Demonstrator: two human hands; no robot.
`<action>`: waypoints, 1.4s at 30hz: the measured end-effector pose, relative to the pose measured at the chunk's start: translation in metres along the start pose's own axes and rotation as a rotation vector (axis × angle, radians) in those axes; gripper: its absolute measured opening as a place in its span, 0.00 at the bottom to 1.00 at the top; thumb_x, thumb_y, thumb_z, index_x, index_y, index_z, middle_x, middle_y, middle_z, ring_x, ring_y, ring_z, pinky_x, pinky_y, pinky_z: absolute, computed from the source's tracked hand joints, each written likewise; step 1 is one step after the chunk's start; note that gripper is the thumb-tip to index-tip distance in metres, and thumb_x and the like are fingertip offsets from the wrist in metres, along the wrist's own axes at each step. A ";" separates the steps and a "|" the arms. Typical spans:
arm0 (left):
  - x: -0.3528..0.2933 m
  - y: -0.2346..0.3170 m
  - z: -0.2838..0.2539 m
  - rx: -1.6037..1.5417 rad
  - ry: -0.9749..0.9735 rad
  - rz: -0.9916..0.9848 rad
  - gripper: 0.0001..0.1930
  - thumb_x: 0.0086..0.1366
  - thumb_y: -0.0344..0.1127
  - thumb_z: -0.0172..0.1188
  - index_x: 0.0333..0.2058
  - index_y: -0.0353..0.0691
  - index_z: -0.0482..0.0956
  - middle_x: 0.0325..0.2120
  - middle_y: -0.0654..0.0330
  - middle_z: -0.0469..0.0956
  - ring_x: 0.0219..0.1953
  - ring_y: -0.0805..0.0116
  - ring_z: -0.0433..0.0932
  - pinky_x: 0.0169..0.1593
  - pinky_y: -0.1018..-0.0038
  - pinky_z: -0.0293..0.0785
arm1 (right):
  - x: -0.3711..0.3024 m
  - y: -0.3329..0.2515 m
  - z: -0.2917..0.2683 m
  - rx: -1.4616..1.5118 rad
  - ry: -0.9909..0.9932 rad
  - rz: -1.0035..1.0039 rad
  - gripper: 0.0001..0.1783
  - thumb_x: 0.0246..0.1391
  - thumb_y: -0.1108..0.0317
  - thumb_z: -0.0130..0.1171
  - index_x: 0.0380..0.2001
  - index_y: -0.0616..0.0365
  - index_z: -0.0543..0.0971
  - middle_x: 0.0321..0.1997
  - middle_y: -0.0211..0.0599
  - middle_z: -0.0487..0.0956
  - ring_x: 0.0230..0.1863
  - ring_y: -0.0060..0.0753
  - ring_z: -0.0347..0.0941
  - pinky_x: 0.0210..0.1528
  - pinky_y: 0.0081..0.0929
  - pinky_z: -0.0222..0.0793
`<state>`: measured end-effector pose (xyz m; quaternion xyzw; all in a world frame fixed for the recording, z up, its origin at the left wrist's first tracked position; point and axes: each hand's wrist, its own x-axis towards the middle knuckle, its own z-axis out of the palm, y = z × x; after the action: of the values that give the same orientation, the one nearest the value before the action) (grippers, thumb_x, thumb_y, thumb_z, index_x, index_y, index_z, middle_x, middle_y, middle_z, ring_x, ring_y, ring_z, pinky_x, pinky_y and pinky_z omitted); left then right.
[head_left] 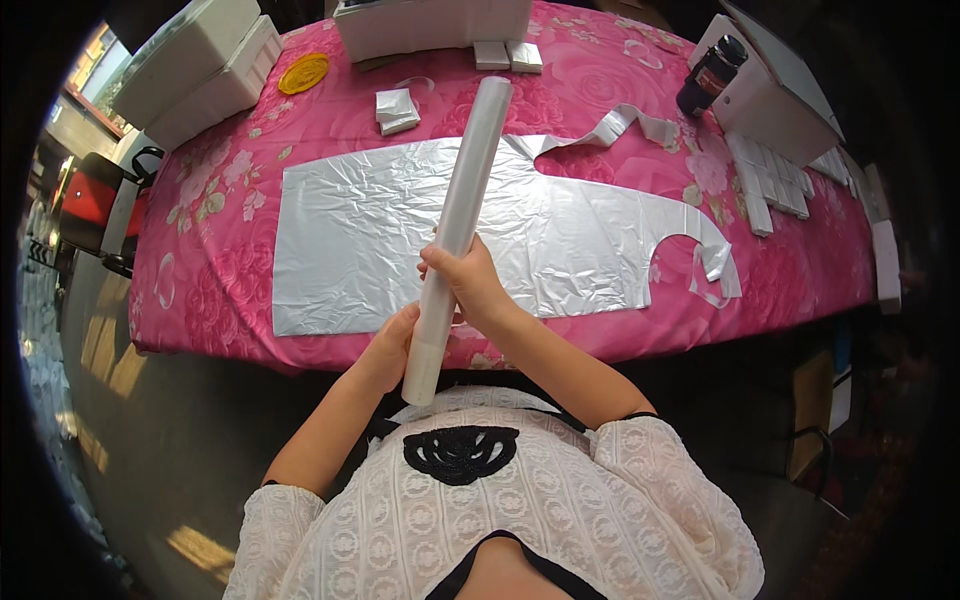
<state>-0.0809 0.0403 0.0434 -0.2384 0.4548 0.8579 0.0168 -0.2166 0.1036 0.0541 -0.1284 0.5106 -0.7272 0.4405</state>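
A long whitish translucent roll (470, 180), like rolled plastic film, slants up and away from my body above the table. My right hand (466, 277) is wrapped around its middle, thumb across the front. Lower down, my left hand (398, 345) grips it from the left side, its fingers partly hidden behind the roll. Under the roll a silvery-white plastic apron (360, 240) lies spread flat but creased, its wide hem to the left and its neck loop to the right. One apron tie (610, 125) curls away on the far side.
A pink floral cloth (220, 210) covers the table. One folded silvery packet (397, 110) lies beyond the apron, near a yellow dish (303, 73). White foam boxes (430, 30) stand along the back. A dark bottle (712, 76) and stacked small packets (765, 180) are at the right.
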 end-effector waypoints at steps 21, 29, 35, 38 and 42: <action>-0.050 -0.045 -0.058 0.425 0.003 -0.284 0.17 0.63 0.47 0.49 0.41 0.38 0.67 0.27 0.63 0.71 0.26 0.75 0.71 0.31 0.76 0.71 | 0.083 -0.037 -0.143 -0.650 -0.032 0.139 0.18 0.47 0.54 0.58 0.34 0.58 0.77 0.28 0.27 0.76 0.25 0.17 0.67 0.24 0.16 0.62; -0.050 -0.045 -0.059 0.438 0.068 -0.321 0.15 0.63 0.42 0.51 0.41 0.35 0.69 0.27 0.61 0.73 0.27 0.75 0.72 0.33 0.76 0.71 | 0.079 -0.035 -0.137 -0.657 -0.214 0.158 0.10 0.51 0.64 0.58 0.28 0.60 0.78 0.22 0.25 0.74 0.23 0.16 0.67 0.27 0.16 0.64; -0.060 -0.031 -0.067 0.510 0.046 -0.439 0.17 0.59 0.40 0.54 0.42 0.33 0.70 0.29 0.59 0.75 0.30 0.74 0.74 0.36 0.75 0.72 | 0.091 -0.053 -0.197 -0.806 0.180 -0.074 0.11 0.50 0.64 0.58 0.26 0.63 0.77 0.19 0.26 0.73 0.20 0.16 0.64 0.22 0.17 0.59; -0.075 -0.022 -0.087 0.502 -0.048 -0.502 0.20 0.57 0.40 0.57 0.44 0.33 0.69 0.30 0.59 0.75 0.31 0.73 0.74 0.38 0.75 0.72 | 0.095 -0.075 -0.269 -0.908 0.428 -0.214 0.12 0.50 0.63 0.57 0.21 0.61 0.77 0.15 0.26 0.72 0.16 0.17 0.62 0.20 0.20 0.57; -0.090 -0.006 -0.117 0.447 -0.194 -0.559 0.23 0.54 0.40 0.61 0.44 0.32 0.70 0.32 0.59 0.76 0.35 0.73 0.74 0.44 0.75 0.70 | 0.080 -0.100 -0.323 -0.932 0.583 -0.296 0.11 0.50 0.64 0.56 0.24 0.61 0.78 0.17 0.26 0.73 0.19 0.16 0.65 0.23 0.18 0.61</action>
<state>0.0460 -0.0313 0.0220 -0.2613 0.5446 0.7183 0.3452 -0.5197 0.2547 -0.0251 -0.1734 0.8544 -0.4846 0.0714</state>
